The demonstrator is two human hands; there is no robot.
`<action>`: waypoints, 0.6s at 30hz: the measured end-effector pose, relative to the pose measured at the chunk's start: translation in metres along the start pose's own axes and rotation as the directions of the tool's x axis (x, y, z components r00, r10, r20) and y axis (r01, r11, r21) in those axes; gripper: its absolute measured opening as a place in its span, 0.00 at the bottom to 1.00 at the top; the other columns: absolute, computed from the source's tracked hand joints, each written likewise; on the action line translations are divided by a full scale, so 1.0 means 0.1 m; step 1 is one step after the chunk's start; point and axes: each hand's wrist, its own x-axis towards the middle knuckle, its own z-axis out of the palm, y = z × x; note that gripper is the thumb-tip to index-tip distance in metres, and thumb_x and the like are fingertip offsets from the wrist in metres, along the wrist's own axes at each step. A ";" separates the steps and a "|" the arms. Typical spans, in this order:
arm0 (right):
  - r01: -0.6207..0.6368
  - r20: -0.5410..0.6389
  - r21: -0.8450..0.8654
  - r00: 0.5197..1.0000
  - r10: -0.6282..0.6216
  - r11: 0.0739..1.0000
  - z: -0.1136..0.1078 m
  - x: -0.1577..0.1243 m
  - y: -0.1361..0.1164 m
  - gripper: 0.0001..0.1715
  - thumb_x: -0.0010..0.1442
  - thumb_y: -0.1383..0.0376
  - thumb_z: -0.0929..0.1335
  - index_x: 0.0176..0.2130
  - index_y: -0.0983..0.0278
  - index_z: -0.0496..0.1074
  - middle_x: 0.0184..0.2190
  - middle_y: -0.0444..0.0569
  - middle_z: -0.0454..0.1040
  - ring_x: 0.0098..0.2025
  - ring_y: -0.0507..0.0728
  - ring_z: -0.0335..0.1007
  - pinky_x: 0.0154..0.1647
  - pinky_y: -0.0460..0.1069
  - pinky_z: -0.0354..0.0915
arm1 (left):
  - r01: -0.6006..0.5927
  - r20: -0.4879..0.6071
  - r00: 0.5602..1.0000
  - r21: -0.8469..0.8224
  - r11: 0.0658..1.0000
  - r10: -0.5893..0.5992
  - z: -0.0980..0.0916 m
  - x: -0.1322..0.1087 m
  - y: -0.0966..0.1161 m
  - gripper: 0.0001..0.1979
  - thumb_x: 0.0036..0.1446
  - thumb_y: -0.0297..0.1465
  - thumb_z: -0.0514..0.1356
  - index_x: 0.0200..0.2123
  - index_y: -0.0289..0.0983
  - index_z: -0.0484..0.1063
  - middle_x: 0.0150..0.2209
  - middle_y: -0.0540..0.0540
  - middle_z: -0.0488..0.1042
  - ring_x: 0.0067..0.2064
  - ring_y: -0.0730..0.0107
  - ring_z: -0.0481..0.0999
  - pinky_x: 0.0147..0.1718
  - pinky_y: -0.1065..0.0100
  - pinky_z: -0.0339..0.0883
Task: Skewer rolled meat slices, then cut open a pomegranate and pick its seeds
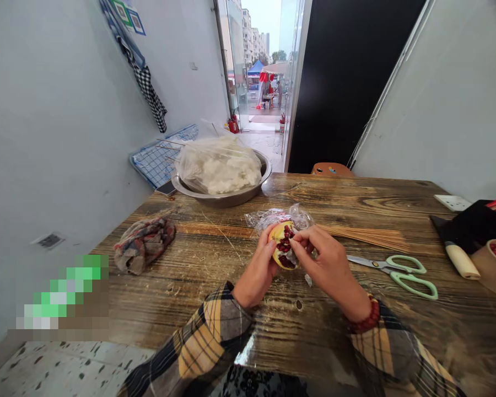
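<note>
My left hand [258, 270] is wrapped round a piece of pomegranate [284, 259], its yellow rind to the left and its dark red seeds bared. At the open face, the thumb and finger of my right hand [324, 256] are pinched together against the seeds and pale membrane. What sits between those fingertips is too small to make out. Crumpled clear plastic [300, 215] lies just behind the fruit. A small pale scrap [308, 280] rests on the wooden table [215, 270] below my right fingers.
Green-handled scissors [392, 268] and thin wooden sticks [367, 238] lie to the right. Beyond them are a wooden-handled knife [462, 261] and a tub [490, 270] of red seeds. A metal basin [231, 199] with a plastic bag stands at the back; a crumpled cloth [144, 242] lies left.
</note>
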 end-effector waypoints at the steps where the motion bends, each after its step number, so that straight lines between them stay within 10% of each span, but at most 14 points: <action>1: -0.013 -0.002 0.003 1.000 0.013 1.000 0.01 0.00 0.00 0.06 0.64 0.65 0.64 0.33 0.61 0.67 0.28 0.45 0.69 0.30 0.54 0.65 0.33 0.49 0.60 | 0.009 0.001 1.000 0.000 1.000 -0.009 0.00 0.00 0.00 0.21 0.59 0.37 0.58 0.56 0.41 0.65 0.57 0.44 0.67 0.57 0.61 0.67 0.55 0.63 0.60; 18: -0.154 -0.088 0.101 0.983 0.163 0.983 0.11 -0.02 0.07 0.10 0.66 0.64 0.61 0.33 0.62 0.66 0.30 0.45 0.69 0.33 0.53 0.65 0.35 0.47 0.59 | 0.120 -0.075 0.988 -0.194 0.974 -0.137 -0.04 0.07 0.01 0.19 0.64 0.35 0.51 0.55 0.36 0.67 0.54 0.42 0.72 0.53 0.62 0.72 0.52 0.61 0.67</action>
